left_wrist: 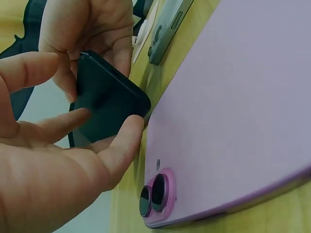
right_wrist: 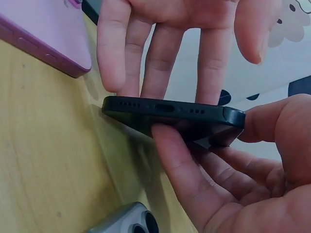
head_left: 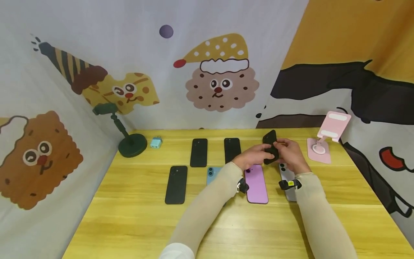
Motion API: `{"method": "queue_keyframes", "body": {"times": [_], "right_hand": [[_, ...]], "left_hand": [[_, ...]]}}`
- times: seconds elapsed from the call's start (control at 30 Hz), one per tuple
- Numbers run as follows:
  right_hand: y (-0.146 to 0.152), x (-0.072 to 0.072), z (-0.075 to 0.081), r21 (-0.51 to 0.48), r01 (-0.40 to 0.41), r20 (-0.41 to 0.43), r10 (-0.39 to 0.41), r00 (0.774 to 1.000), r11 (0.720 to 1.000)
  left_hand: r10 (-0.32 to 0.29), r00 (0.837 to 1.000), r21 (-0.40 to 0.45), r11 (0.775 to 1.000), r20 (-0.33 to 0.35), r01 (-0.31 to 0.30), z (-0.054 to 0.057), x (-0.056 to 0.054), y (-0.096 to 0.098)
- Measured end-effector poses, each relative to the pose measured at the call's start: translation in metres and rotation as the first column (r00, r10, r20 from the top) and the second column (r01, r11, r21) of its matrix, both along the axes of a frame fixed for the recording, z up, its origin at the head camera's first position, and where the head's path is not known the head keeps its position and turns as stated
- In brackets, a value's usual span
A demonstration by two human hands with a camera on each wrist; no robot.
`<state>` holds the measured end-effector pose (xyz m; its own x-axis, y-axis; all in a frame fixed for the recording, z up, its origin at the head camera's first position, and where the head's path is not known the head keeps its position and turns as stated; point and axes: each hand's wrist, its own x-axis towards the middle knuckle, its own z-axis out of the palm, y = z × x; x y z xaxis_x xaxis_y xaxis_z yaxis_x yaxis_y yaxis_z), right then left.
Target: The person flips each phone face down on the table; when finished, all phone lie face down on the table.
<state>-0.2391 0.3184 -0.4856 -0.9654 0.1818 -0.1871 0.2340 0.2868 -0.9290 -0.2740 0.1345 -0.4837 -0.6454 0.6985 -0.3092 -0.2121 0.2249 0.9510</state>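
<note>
A dark smartphone [head_left: 270, 138] is held tilted above the back right of the table. My right hand [head_left: 292, 153] pinches it, with the thumb at one edge and fingers beneath, as the right wrist view shows. My left hand [head_left: 257, 156] touches the same phone with its fairly straight fingertips; thumb and index finger stand apart from it in the left wrist view. The phone's charging port end [right_wrist: 165, 108] faces the right wrist camera. Below the left hand lies a pink phone [head_left: 257, 187], back up. A silver phone [head_left: 287, 174] lies partly hidden under the right wrist.
Black phones [head_left: 198, 153] lie in the back row, another dark phone [head_left: 176, 185] at front left. A blue phone [head_left: 211, 174] is partly covered by the left arm. A green stand [head_left: 132, 145] and light-blue charger [head_left: 156, 142] stand at left, a pink stand [head_left: 334, 125] at right.
</note>
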Motion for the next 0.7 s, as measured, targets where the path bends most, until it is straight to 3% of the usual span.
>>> {"method": "queue_keyframes", "body": {"times": [0.13,0.33,0.7], "right_hand": [[0.002,0.000,0.001,-0.012,0.026,-0.020,-0.026,0.999,1.000],[0.005,0.001,-0.002,-0.056,0.023,-0.060,-0.026,0.998,0.998],[0.015,0.003,0.000,-0.048,-0.014,-0.048,0.012,0.999,0.999]], "left_hand": [[0.075,0.997,0.020,0.997,0.017,-0.075,0.000,-0.002,-0.002],[0.227,0.973,0.047,0.972,0.044,-0.229,-0.005,-0.005,0.000],[0.318,0.942,0.100,0.939,0.108,-0.328,-0.017,-0.014,0.004]]}}
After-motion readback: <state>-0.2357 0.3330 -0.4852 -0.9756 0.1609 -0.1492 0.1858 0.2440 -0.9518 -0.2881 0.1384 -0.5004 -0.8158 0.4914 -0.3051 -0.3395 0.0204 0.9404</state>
